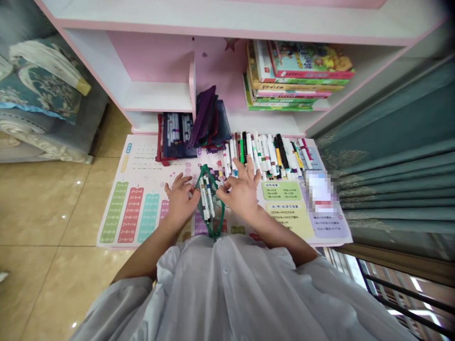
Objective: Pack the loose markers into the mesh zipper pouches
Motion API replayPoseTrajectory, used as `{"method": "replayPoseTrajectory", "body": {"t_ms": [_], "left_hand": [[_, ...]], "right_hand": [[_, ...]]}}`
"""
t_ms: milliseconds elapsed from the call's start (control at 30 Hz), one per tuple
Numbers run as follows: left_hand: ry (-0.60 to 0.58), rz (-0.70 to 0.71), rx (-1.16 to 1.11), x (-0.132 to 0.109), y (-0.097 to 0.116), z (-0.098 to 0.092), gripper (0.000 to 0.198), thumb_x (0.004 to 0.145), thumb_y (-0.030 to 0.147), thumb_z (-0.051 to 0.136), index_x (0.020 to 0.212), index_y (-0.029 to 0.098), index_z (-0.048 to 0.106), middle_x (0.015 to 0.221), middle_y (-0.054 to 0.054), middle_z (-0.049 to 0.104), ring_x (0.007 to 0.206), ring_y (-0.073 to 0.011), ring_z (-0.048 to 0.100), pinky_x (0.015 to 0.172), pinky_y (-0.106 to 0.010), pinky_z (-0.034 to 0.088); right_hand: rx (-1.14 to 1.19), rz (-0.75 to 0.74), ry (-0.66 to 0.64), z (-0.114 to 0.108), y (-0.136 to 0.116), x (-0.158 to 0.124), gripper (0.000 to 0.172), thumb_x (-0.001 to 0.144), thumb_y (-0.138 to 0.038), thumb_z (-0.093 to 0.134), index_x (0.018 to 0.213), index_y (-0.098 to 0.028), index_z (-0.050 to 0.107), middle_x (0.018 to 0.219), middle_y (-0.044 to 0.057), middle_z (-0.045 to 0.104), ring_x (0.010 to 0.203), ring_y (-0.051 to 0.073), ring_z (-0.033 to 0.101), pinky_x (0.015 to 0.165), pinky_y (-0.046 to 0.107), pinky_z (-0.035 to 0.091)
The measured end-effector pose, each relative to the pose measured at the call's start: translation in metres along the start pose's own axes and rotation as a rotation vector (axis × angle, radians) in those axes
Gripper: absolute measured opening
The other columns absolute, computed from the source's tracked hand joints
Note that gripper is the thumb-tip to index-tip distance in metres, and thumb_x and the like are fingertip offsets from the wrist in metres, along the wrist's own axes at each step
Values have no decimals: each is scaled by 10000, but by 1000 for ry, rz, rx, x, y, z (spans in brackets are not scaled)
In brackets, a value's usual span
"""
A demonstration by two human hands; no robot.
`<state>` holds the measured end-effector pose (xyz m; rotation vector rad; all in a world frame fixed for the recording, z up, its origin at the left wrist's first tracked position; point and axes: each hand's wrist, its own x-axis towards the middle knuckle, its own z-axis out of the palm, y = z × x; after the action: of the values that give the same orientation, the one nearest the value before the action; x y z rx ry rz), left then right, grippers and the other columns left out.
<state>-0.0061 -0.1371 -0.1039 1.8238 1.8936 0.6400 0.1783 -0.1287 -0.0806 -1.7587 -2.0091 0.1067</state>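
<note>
Left hand (183,196): narrow pinch, thumb and forefinger on the near rim of the green pouch (222,218). Right hand (243,192): thumb and forefinger close together at the opposite rim, other fingers fanned; cannot tell whether they hold rim, the pink pen (221,173) at the thumb, or neither. Pouch lies between both hands, mouth spread. Risks, my judgement: soft rim could fold inward if either pinch slips, narrowing the mouth; uneven pull could tip its pens (208,201) towards one end; the fanned right fingers could nudge the loose pens (266,156) just beyond them and set some rolling. Containers: green pouch holds a few white pens, lengthwise. Beyond the left hand, a blue pouch (182,151) holds many pens; just right of it, purple pouch (203,116) stacked with others, looking flat, contents not visible.
</note>
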Motion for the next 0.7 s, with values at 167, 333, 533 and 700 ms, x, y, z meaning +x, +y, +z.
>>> {"method": "replayPoseTrajectory", "body": {"t_ms": [167, 333, 533, 700], "left_hand": [[6, 10, 3, 0, 0, -1, 215, 813, 271, 511, 624, 201, 584, 1289, -96, 663, 1404, -328, 426, 1127, -727, 168], [2, -5, 7, 0, 1, -1, 214, 811, 265, 518, 616, 197, 577, 1284, -95, 665, 1400, -334, 429, 1131, -722, 167], [2, 0, 9, 0, 1, -1, 219, 812, 262, 525, 607, 195, 562, 1284, -85, 665, 1400, -328, 430, 1125, -726, 170], [-9, -8, 10, 0, 2, -3, 211, 807, 256, 529, 607, 196, 557, 1291, -96, 662, 1406, -314, 425, 1131, -720, 163]], "right_hand": [[42, -64, -136, 1, -16, -21, 125, 710, -233, 608, 614, -185, 672, 1537, 116, 453, 1490, 424, 228, 1115, 713, 200], [47, -94, -223, 10, -22, -31, 107, 714, -234, 623, 670, -185, 709, 1534, 136, 456, 1497, 420, 212, 1116, 728, 184], [9, -108, -274, 17, -22, -32, 127, 743, -269, 643, 740, -181, 734, 1545, 147, 438, 1501, 428, 187, 1106, 748, 185], [3, -118, -290, 21, -21, -33, 151, 783, -268, 629, 770, -178, 750, 1549, 147, 431, 1489, 427, 221, 1107, 746, 186]]}}
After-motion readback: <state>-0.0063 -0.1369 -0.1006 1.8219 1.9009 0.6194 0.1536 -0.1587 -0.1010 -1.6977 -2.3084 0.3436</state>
